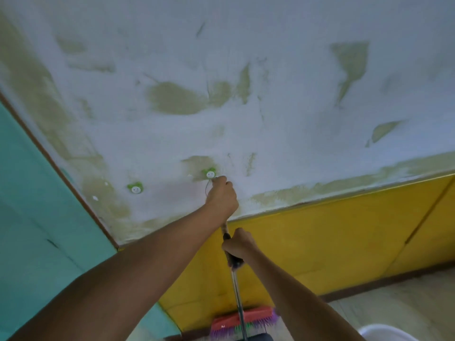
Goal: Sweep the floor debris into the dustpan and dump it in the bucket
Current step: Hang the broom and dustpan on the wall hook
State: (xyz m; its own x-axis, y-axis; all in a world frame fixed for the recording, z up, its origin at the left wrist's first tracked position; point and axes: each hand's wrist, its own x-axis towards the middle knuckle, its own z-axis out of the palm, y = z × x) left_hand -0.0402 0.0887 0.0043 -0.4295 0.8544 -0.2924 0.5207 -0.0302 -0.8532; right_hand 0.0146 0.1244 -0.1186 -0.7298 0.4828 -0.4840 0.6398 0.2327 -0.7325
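Observation:
A broom stands upright against the wall, its metal handle (235,286) running from the red head with purple bristles (243,321) at the bottom up to my hands. My left hand (221,196) is shut around the handle's top end, right beside a green-and-white wall hook (209,174), with a thin hanging loop at its fingertips. My right hand (237,244) grips the handle's dark grip lower down. A white bucket rim (386,332) shows at the bottom right. No dustpan is in view.
The peeling white wall (246,70) carries a second green hook (135,188) to the left. A teal wall (37,217) is on the left, a yellow lower panel (332,242) on the right, and pale floor (406,299) at the lower right.

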